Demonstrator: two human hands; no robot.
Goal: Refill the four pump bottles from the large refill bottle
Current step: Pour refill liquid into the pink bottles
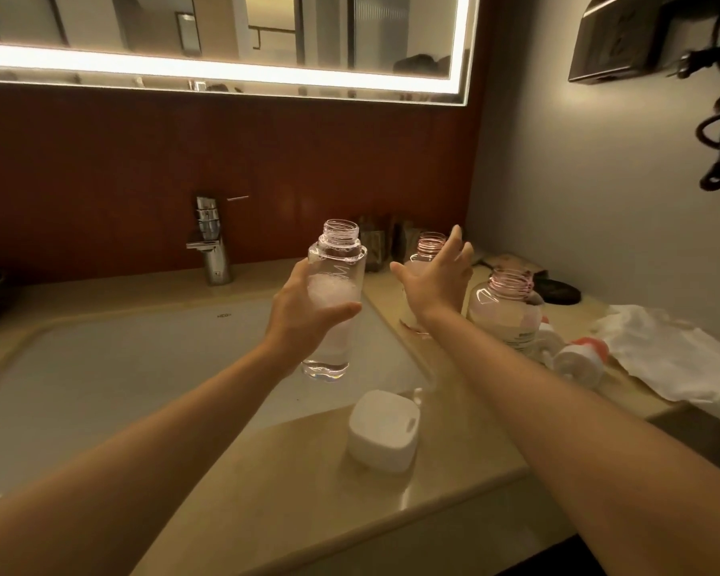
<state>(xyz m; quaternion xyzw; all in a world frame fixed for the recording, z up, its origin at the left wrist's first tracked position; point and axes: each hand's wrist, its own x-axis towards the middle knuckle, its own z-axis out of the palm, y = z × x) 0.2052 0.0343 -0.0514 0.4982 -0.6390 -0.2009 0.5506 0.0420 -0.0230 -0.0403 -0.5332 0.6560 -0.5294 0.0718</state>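
Left hand point(304, 309): fingers curled round an uncapped clear bottle point(336, 284), upright over the sink point(121, 367). Right hand point(437, 280): fingers spread, holding nothing. Second uncapped bottle point(427, 247) stands on the table point(292, 471) just behind them; third bottle point(506, 309) to their right.

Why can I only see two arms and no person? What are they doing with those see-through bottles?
The camera sits on the person's head, looking down, so only their arms show. This is a bathroom counter with a sink. The left hand grips a clear open bottle with foamy liquid inside, above the sink. The right hand is open, fingers spread, in front of a second open bottle on the counter. A third open bottle stands nearby, beside white pump tops lying down and crumpled paper.
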